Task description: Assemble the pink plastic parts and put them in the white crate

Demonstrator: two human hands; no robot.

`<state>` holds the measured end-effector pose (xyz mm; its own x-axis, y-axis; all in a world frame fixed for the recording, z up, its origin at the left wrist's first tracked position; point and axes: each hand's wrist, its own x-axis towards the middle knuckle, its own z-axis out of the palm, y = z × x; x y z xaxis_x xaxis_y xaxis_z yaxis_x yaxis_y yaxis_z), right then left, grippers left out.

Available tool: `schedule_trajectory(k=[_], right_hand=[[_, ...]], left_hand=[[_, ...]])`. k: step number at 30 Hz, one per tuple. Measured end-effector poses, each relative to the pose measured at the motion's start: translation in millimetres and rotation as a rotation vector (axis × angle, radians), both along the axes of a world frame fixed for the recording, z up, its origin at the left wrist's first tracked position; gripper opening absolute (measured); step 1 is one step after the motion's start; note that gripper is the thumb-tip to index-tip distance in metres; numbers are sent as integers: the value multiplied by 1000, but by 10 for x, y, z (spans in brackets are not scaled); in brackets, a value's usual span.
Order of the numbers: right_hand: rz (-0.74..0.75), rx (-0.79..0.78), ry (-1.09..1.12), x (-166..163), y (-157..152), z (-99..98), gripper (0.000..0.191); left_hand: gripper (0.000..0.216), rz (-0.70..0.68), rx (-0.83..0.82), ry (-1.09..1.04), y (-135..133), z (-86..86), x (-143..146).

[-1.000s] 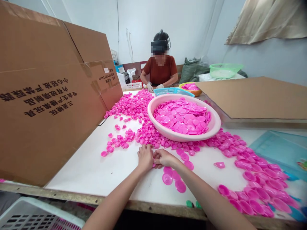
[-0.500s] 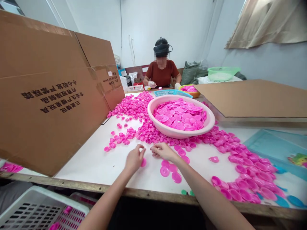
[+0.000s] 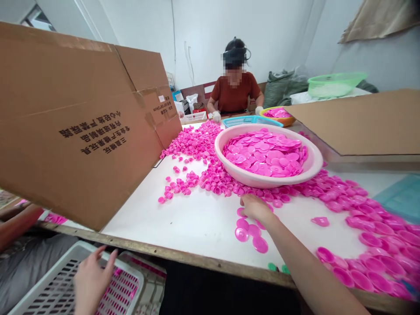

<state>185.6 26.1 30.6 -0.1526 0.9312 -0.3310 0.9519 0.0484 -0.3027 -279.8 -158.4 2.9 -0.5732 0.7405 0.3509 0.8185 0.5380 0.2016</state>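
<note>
My left hand hovers over a white plastic basket at the lower left, fingers apart and nothing visible in them. Some small pink pieces lie inside that basket. On the white table, my right hand bends down at a few loose pink plastic discs; its fingertips are mostly hidden, so any piece in them cannot be made out. Small pink toy cups are heaped just beyond it. Behind them stands a pale pink basin full of pink discs.
A large cardboard box walls off the left side. Larger pink cups spread along the right. A flat cardboard sheet lies at the back right. A co-worker sits across, near a blue basket. Another person's arm shows at far left.
My left hand has swung from the table down to the white basket and its fingers have spread. My right hand has shifted right onto the loose discs. The view has turned left.
</note>
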Motion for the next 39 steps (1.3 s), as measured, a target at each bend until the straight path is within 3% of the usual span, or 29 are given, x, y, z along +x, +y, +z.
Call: schedule_trajectory(k=[4, 6, 10, 13, 16, 20, 23, 26, 31, 36, 39], right_hand=[[-7, -23, 59, 2, 24, -34, 14], [-23, -14, 141, 27, 32, -68, 17], [-76, 68, 339, 81, 66, -152, 15], [-85, 172, 449, 99, 115, -199, 11], [-65, 257, 528, 86, 144, -203, 17], [-31, 322, 576, 51, 129, -150, 17], [-44, 347, 579, 48, 113, -103, 17], [-66, 393, 581, 72, 126, -83, 18], [-143, 378, 641, 99, 166, -104, 17], [-87, 29, 953, -32, 103, -124, 14], [-19, -97, 1010, -165, 16, -174, 17]], left_hand=[[58, -229, 10, -190, 1023, 62, 604], [65, -268, -27, -270, 1447, 25, 795], [43, -243, -69, -256, 1869, -73, 936], [33, -323, 41, -252, 1875, -46, 1007], [29, -545, 135, -263, 1750, 74, 1303], [28, -925, 13, -382, 1620, 222, 2028], [37, -1076, -118, -541, 1605, 243, 2500], [33, -1087, -125, -628, 1628, 186, 2740], [28, -1070, -43, -590, 1652, 42, 2758], [26, -1075, -204, -507, 1583, -9, 2728], [24, -1067, -280, -541, 1548, -12, 2765]])
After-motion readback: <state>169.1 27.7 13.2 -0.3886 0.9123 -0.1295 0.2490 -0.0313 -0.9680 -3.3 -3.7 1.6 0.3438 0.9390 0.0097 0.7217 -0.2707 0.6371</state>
